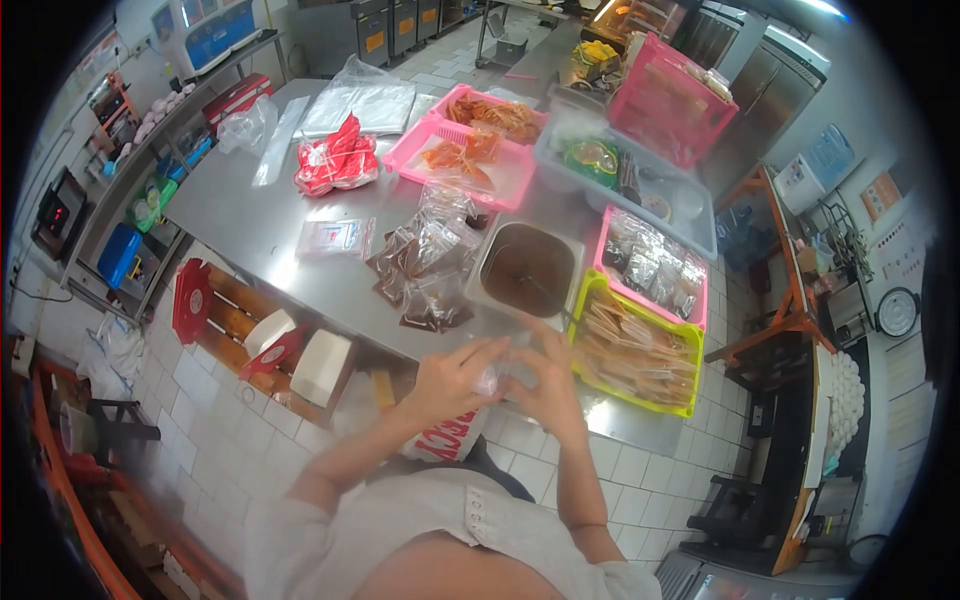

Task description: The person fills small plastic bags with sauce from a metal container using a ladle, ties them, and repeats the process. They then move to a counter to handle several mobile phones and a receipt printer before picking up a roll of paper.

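Note:
At the near edge of the steel table, my left hand [452, 378] and my right hand [548, 378] meet around a small clear plastic bag [491, 379]. The fingers of both are closed on it; what the bag contains, if anything, I cannot make out. Just beyond them stands a square metal container [527, 262] of brown sauce, with a utensil handle leaning in it. Left of the container lies a pile of clear packets [425, 265] with dark brown contents. Behind that pile is a flat pack of small clear bags [335, 238].
A yellow-green basket [692, 400] of flat packets and a pink basket [700, 322] of sealed packets stand at right. Farther back are a pink tray [515, 190] of orange packets, a translucent tub [705, 215] and red bundled bags [338, 160]. A wooden crate [235, 322] sits below left.

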The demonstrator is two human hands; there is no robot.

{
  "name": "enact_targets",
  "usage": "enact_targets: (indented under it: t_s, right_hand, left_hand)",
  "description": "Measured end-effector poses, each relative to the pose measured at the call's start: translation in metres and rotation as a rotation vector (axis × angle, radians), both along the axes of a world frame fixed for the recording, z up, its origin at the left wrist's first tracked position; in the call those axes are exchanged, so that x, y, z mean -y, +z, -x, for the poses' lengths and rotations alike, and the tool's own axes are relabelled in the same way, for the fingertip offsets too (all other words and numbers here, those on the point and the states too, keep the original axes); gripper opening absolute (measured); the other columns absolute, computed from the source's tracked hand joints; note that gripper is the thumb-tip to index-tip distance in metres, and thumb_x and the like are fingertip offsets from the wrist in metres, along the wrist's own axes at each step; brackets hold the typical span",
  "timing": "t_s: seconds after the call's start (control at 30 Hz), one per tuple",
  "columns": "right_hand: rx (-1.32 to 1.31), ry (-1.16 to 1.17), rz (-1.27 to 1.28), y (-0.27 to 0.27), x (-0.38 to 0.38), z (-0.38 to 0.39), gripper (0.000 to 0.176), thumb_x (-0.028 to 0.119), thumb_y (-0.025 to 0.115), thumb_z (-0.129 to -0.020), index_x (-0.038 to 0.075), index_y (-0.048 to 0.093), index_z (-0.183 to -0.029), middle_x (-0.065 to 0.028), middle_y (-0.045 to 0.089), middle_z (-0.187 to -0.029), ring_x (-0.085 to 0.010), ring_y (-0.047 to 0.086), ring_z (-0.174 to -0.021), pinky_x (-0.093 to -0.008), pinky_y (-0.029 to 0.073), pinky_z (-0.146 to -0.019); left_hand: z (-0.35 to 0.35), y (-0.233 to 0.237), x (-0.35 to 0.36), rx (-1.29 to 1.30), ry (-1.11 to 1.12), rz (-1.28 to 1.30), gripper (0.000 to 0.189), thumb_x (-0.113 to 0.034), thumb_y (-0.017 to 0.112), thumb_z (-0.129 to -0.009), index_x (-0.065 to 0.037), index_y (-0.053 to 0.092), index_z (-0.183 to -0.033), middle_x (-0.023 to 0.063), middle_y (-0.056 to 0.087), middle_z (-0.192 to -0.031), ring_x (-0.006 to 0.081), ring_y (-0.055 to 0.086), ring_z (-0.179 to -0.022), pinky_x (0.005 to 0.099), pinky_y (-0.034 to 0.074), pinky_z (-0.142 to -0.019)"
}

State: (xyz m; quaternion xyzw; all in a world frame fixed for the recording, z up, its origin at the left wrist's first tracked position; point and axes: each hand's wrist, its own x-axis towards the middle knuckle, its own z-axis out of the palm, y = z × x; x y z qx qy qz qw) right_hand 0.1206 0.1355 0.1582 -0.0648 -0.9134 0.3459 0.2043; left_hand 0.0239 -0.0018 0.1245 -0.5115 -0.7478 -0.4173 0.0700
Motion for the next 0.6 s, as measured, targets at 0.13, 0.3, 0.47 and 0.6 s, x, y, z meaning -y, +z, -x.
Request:
enact_targets:
  t_s: [0.13,0.3,0.47,0.6]
  right_hand:
    - [-0.113,-0.277,-0.032,-0.003,-0.027,0.013,0.023,0.013,0.066,-0.072,0.001,0.054,-0.088,-0.0162,0.049,-0.106,-0.0352,0.047,-0.094,-0.0429,0.038,-0.083]
    - [0.265,-0.607,-0.306,-0.025,-0.047,0.025,0.031,0.025,0.058,-0.082,-0.001,0.047,-0.094,-0.0205,0.051,-0.091,-0.0397,0.056,-0.084,-0.0462,0.045,-0.065]
    - [0.465,-0.477,-0.328,-0.019,-0.054,0.042,0.018,0.017,0.057,-0.081,0.0,0.054,-0.086,-0.0173,0.056,-0.078,-0.0356,0.06,-0.077,-0.0448,0.047,-0.061]
    - [0.367,-0.458,-0.48,-0.008,-0.085,0.052,0.008,0.01,0.059,-0.075,0.002,0.058,-0.078,-0.0132,0.058,-0.073,-0.0316,0.061,-0.076,-0.0421,0.048,-0.061]
  left_hand:
    - [0.01,0.003,0.003,0.085,0.18,-0.131,0.065,-0.025,0.08,-0.056,-0.006,0.056,-0.113,0.0103,0.061,-0.101,0.0237,0.061,-0.085,0.0314,0.051,-0.072]
    - [0.018,-0.004,0.014,0.193,0.25,-0.158,0.07,-0.024,0.083,-0.053,-0.001,0.056,-0.113,0.0131,0.062,-0.1,0.0221,0.061,-0.088,0.0304,0.048,-0.077]
    - [0.021,-0.018,0.026,0.341,0.337,-0.146,0.072,-0.025,0.084,-0.052,0.0,0.055,-0.112,0.0124,0.063,-0.095,0.0218,0.062,-0.087,0.0307,0.047,-0.08]
    - [0.024,-0.018,0.034,0.367,0.363,-0.178,0.069,-0.026,0.084,-0.053,0.0,0.055,-0.11,0.0118,0.063,-0.095,0.0219,0.062,-0.089,0.0306,0.046,-0.081]
